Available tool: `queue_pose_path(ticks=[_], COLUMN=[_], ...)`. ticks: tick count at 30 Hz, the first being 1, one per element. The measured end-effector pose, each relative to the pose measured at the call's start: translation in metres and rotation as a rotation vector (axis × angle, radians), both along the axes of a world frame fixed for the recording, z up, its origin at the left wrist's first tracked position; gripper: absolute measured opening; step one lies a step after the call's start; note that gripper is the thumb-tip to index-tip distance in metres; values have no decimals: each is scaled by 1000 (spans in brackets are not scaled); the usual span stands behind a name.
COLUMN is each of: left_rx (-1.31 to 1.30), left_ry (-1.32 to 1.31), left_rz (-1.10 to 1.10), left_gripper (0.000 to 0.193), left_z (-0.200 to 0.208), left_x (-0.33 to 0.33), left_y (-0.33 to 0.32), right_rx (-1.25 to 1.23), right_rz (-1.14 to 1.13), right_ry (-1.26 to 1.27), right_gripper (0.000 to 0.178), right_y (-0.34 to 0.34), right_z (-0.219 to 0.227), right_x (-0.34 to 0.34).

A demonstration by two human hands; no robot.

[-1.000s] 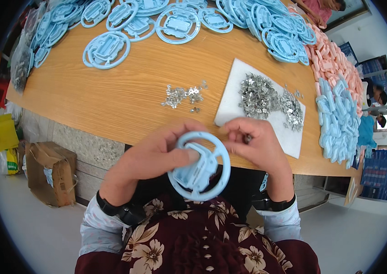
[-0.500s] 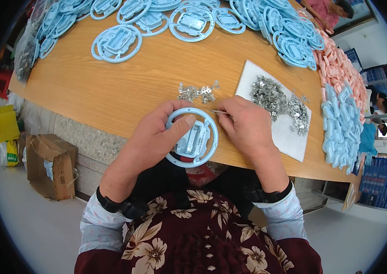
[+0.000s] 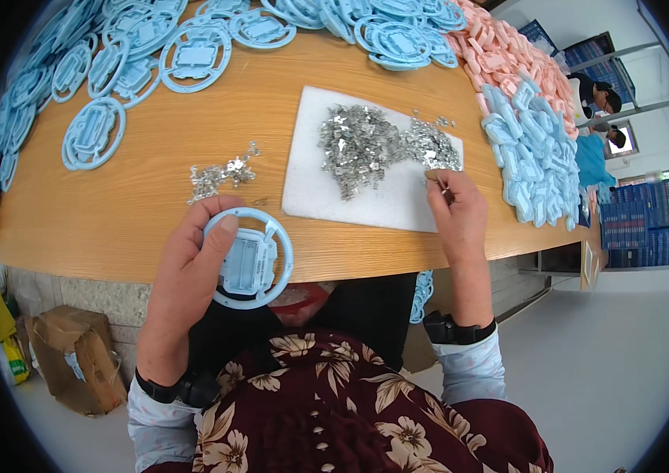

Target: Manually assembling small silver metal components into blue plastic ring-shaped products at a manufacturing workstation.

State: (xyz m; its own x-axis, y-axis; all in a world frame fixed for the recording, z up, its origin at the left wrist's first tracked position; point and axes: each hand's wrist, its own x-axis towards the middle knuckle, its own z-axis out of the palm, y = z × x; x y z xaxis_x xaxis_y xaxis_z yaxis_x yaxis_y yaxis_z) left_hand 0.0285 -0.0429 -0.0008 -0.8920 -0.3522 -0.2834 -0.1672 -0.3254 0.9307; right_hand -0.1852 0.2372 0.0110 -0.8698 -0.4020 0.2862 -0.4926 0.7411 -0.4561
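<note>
My left hand (image 3: 183, 272) is closed on a light blue plastic ring (image 3: 287, 264) with a rectangular compartment in its middle. The thumb lies across the ring's upper left, and the piece is held just over the table's near edge. My right hand (image 3: 460, 217) is closed around a slim tool (image 3: 442, 188), perhaps tweezers, at the right edge of a white foam pad (image 3: 311, 197). A large heap of small silvery metal clips (image 3: 358, 146) lies on the pad, with a smaller heap (image 3: 430, 143) beside it. More loose clips (image 3: 220, 177) lie beyond my left hand.
Many blue ring pieces (image 3: 196, 57) cover the far and left table. Pink plastic pieces (image 3: 500, 51) and blue oblong pieces (image 3: 527, 150) are piled at the right. A torn cardboard box (image 3: 78, 359) stands on the floor at left. Other people are in the right background.
My right hand has moved away from the ring, rightward to the pad's right edge. My left hand still holds the ring. The whole view has swung right.
</note>
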Motion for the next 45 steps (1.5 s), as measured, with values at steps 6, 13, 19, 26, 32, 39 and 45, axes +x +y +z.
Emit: queue_pose_path(ticks=[6,13,19,26,32,39,45], left_rx=[-33,-131,-149,-234,-305,-374,-438], left_ry=[-7,-68,43,73,60,71,56], left_rz=[4,-88,-205,-146,-139,-140,-169], left_gripper=[29,27,26,28,29,29,30], left_z=[1,10,0,-11,-12,-17,-14], left_x=[-11,-23,-40,-43,-43,-45,-46], left_y=[17,27,44,46,46,48,47], right_rx=[133,-105,-768,-626,-419,-162,-13], right_rz=[51,-22,119,333,366,499,554], right_ry=[-9,-298,-958,-838,-563,-28,170], right_gripper=[15,12,10,10,14,16,22], right_y=[19,32,-24,-71,-71,-71,-74], right_z=[-6,-13,10,-8,-13,-9,4], right_x=[-23,-28,38,80,75,80,83])
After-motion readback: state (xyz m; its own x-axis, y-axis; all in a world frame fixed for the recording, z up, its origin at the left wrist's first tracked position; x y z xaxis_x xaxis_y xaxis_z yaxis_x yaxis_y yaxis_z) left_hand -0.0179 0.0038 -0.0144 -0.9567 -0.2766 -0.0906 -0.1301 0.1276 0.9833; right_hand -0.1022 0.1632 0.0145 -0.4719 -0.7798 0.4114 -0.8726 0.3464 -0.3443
